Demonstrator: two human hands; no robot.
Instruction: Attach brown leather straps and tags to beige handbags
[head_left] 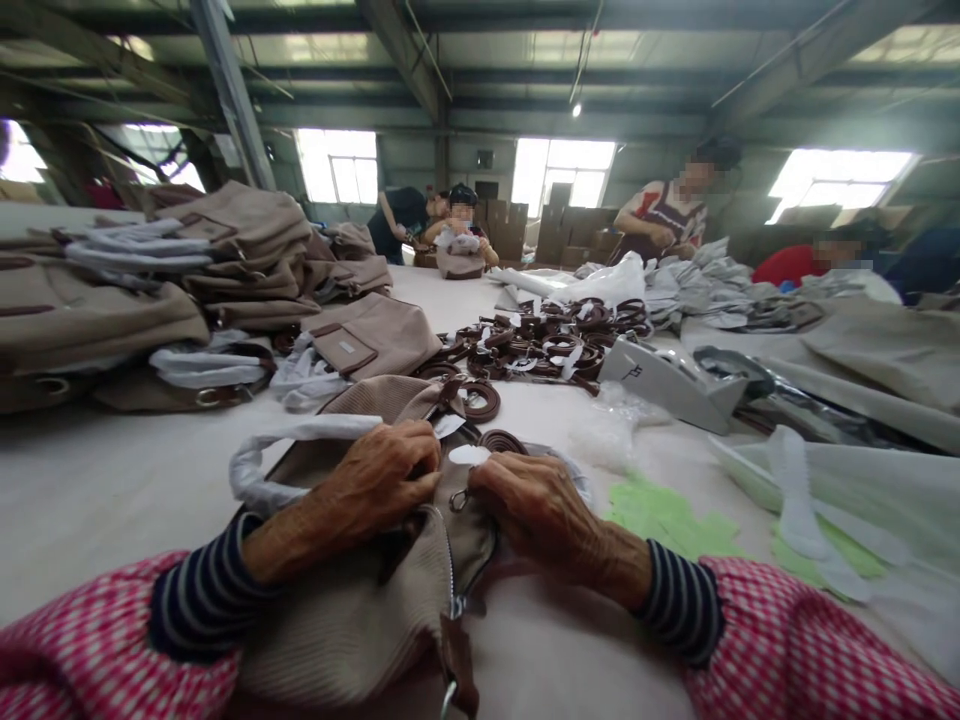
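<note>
A taupe ribbed handbag lies in front of me, its zipped top unzipped and spread. My left hand is closed, with its fingers pinching the fabric by the bag's opening. Beside that wrist curves a handle wrapped in white padding. My right hand is closed at the other side of the opening. A small metal clasp sticks out by its fingertips, seemingly the end of a coiled brown strap just behind. A white tag lies between the hands. The right fingertips are partly hidden.
Bags are piled at the left, and a flat bag lies ahead. Coiled straps cover the middle. To the right are a grey tape dispenser, green paper slips and plastic wrap. Several people work across the table.
</note>
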